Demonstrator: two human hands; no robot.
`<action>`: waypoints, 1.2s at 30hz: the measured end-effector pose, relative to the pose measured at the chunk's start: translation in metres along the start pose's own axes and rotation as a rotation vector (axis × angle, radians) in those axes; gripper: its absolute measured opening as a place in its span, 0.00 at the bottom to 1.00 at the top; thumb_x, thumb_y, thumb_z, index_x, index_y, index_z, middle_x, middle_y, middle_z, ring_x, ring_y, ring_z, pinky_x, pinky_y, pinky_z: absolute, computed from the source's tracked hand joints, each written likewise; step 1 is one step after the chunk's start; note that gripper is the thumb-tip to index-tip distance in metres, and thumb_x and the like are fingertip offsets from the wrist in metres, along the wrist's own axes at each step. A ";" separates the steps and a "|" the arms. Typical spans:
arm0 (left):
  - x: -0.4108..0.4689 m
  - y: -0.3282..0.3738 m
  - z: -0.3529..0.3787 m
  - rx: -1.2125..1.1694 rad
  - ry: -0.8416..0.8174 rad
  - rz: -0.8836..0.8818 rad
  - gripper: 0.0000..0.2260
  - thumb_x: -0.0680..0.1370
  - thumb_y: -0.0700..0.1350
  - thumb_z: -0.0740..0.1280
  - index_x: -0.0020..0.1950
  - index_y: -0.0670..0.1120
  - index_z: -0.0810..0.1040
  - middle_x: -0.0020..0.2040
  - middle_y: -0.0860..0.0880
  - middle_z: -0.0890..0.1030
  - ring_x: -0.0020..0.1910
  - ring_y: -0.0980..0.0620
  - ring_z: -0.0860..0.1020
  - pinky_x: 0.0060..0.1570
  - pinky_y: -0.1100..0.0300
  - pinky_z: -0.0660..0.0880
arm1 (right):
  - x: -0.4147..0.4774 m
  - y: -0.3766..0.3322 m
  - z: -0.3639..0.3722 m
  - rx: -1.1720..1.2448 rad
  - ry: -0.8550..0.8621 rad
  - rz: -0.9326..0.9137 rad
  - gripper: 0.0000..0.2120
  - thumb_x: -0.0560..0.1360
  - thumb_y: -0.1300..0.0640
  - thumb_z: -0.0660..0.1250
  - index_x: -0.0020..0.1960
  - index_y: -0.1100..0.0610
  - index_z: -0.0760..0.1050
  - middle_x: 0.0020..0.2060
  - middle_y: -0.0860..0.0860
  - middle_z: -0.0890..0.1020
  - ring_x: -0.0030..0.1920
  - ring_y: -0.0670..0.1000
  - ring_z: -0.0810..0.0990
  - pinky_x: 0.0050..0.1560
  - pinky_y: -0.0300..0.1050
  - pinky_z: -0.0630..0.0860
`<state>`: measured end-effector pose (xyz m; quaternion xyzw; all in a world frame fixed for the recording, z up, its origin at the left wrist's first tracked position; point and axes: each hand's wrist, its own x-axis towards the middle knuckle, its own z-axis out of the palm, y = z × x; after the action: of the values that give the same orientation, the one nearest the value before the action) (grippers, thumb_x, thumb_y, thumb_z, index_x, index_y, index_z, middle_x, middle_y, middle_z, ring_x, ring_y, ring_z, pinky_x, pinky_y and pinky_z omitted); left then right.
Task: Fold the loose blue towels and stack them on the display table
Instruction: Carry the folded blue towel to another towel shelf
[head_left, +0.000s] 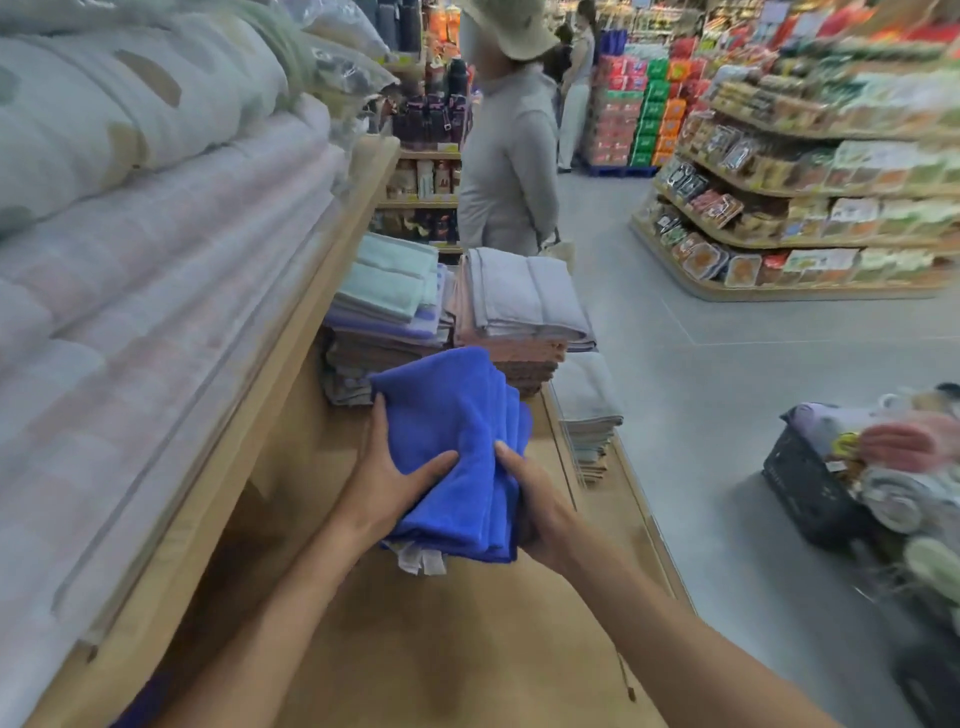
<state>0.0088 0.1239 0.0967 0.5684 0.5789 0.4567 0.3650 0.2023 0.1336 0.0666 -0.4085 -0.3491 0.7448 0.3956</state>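
I clamp the folded blue towels (452, 447) between my left hand (387, 483) and right hand (535, 499), over the table (441, 649), near stacked towels (519, 306).

Setting: retail shop, supermarket type. Evidence: curved tiered shelves (810, 208) packed with wrapped food trays on the right, stacked cartons of goods (644, 104) at the aisle end, and a wooden display table (415, 649) carrying folded towel stacks (519, 306) beside shelved bedding rolls (156, 218). Grey tiled aisle floor (727, 395); a person in a hat (509, 156) stands there, and a dark basket of merchandise (810, 493) sits at right.
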 end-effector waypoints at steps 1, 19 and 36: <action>-0.003 0.008 0.012 -0.035 -0.023 0.025 0.52 0.62 0.67 0.77 0.80 0.61 0.54 0.77 0.57 0.65 0.74 0.61 0.66 0.75 0.49 0.66 | -0.011 -0.008 -0.011 -0.005 0.002 -0.031 0.47 0.64 0.35 0.80 0.75 0.55 0.70 0.67 0.56 0.81 0.67 0.58 0.80 0.69 0.58 0.74; -0.084 0.190 0.410 -0.175 -0.496 0.282 0.42 0.62 0.67 0.77 0.69 0.76 0.56 0.71 0.65 0.67 0.69 0.68 0.69 0.65 0.63 0.69 | -0.297 -0.105 -0.347 0.128 0.356 -0.335 0.37 0.75 0.38 0.73 0.77 0.53 0.67 0.71 0.55 0.78 0.70 0.56 0.77 0.61 0.47 0.80; -0.072 0.204 0.658 -0.151 -0.757 0.165 0.49 0.62 0.68 0.76 0.77 0.66 0.54 0.75 0.62 0.64 0.72 0.64 0.67 0.73 0.53 0.68 | -0.351 -0.115 -0.569 0.192 0.589 -0.336 0.29 0.78 0.42 0.73 0.75 0.47 0.69 0.71 0.53 0.77 0.72 0.57 0.76 0.72 0.58 0.71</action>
<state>0.7013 0.1143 0.0743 0.7129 0.3204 0.2837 0.5555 0.8652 -0.0105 0.0401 -0.5037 -0.2104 0.5491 0.6329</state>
